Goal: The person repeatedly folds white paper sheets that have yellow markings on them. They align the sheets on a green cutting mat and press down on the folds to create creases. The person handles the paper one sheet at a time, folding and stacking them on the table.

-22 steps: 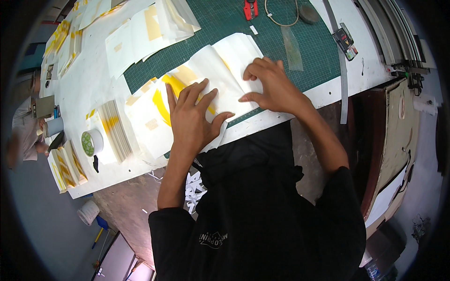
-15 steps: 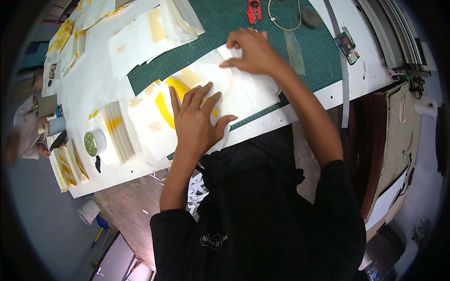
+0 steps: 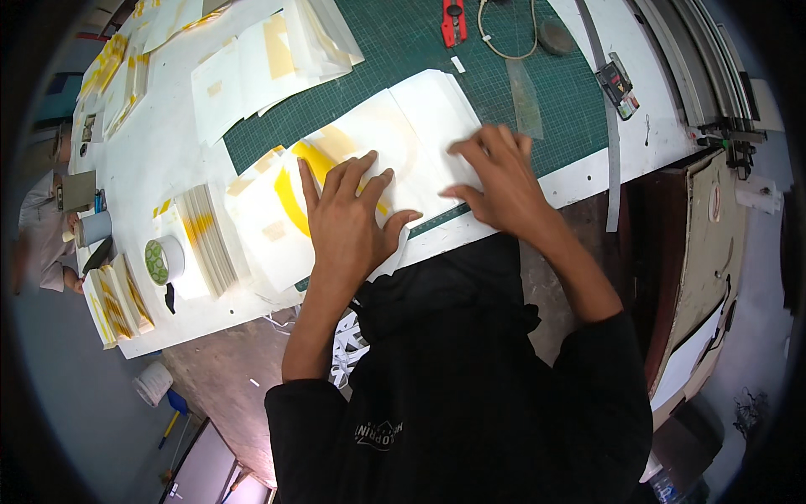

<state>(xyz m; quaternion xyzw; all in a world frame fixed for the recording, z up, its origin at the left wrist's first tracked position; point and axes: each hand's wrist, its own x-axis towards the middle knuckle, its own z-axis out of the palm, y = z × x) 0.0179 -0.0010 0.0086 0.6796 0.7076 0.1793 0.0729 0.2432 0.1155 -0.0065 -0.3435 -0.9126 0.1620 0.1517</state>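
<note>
White printed paper sheets with yellow curves and pale beige patches lie across the table edge and the cutting mat. Spread over their yellow part, my left hand lies flat with its fingers apart. A white folded flap covers the right end of the sheets; several edges show along its far right side. My right hand, slightly blurred, is over the flap's near right corner. Its thumb and bent fingers are apart with nothing visible between them. The hand hides that corner.
The green cutting mat carries a red cutter, a looped cord and a small white scrap. A metal ruler lies at right. Left are paper stacks and a tape roll. A person sits far left.
My right hand has moved from the flap's far edge toward me and to the right, uncovering the flap and a scrap on the mat. My left hand stays in place.
</note>
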